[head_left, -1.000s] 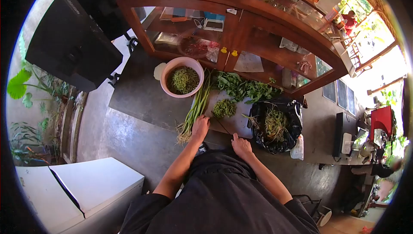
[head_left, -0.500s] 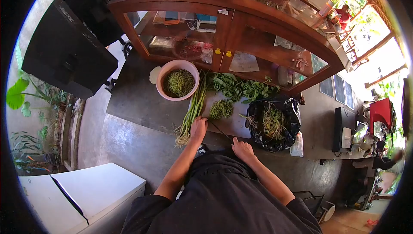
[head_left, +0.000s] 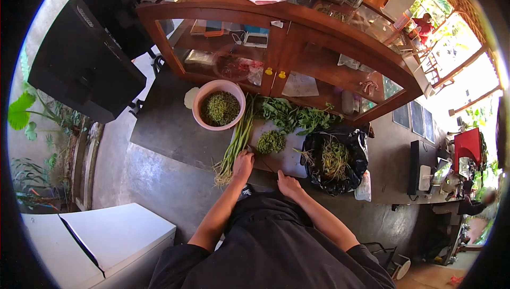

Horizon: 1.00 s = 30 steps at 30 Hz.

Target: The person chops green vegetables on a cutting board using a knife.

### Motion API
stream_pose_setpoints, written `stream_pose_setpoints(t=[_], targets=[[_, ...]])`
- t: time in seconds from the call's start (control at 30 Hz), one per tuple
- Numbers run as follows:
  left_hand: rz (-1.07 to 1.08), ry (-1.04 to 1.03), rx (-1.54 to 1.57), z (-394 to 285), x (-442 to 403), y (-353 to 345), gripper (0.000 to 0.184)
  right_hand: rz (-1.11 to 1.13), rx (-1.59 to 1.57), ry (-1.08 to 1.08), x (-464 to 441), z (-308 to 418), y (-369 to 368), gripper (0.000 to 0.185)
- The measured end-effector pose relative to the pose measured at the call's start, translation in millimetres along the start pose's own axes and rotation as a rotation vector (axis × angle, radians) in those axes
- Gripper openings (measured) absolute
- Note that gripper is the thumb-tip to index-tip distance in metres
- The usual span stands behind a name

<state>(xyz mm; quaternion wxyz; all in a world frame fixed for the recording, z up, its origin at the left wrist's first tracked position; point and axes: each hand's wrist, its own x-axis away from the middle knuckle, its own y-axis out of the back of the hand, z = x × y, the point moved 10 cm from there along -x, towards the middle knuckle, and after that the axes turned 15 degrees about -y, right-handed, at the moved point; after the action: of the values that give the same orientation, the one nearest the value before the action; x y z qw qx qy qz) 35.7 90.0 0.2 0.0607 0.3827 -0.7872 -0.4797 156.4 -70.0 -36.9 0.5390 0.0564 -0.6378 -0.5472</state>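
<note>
My left hand (head_left: 244,164) is closed at the right side of a bunch of long green stalks (head_left: 240,135) with pale roots; what its fingers pinch is too small to name. My right hand (head_left: 288,183) is closed on a thin dark knife (head_left: 270,166), whose blade points toward my left hand at the front edge of a grey board (head_left: 292,157). A pile of chopped greens (head_left: 271,141) lies on the board. Behind it are leafy stems (head_left: 295,116). A pink tub (head_left: 196,109) of chopped greens stands left of the stalks.
Right of the board, a black plastic bag (head_left: 355,173) holds rooty scraps. A wooden cabinet (head_left: 276,44) with glass doors stands at the back of the dark table (head_left: 164,124). A white appliance (head_left: 125,236) is at the lower left. A person in red (head_left: 423,27) is far off.
My right hand and the knife have moved slightly left, closer to my left hand. My left hand has shifted a little along the stalks. The whole view has shifted slightly.
</note>
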Motion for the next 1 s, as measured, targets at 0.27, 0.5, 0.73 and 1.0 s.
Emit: stream_pose_setpoints(t=[0.27,0.5,0.73,1.0], targets=[[-0.014,0.004,0.027,4,0,-1,0.012,0.055,-0.012,-0.039,13,-32,-4,0.042],[0.093,0.014,0.014,-6,-2,1,0.017,-0.058,-0.063,0.022,1,-5,-5,0.043],[0.078,0.078,0.106,5,-1,-6,0.019,-0.049,0.024,-0.032,13,-21,8,0.036],[-0.021,-0.009,0.074,-2,-1,-3,0.017,-0.057,0.009,-0.04,41,-15,38,0.033]])
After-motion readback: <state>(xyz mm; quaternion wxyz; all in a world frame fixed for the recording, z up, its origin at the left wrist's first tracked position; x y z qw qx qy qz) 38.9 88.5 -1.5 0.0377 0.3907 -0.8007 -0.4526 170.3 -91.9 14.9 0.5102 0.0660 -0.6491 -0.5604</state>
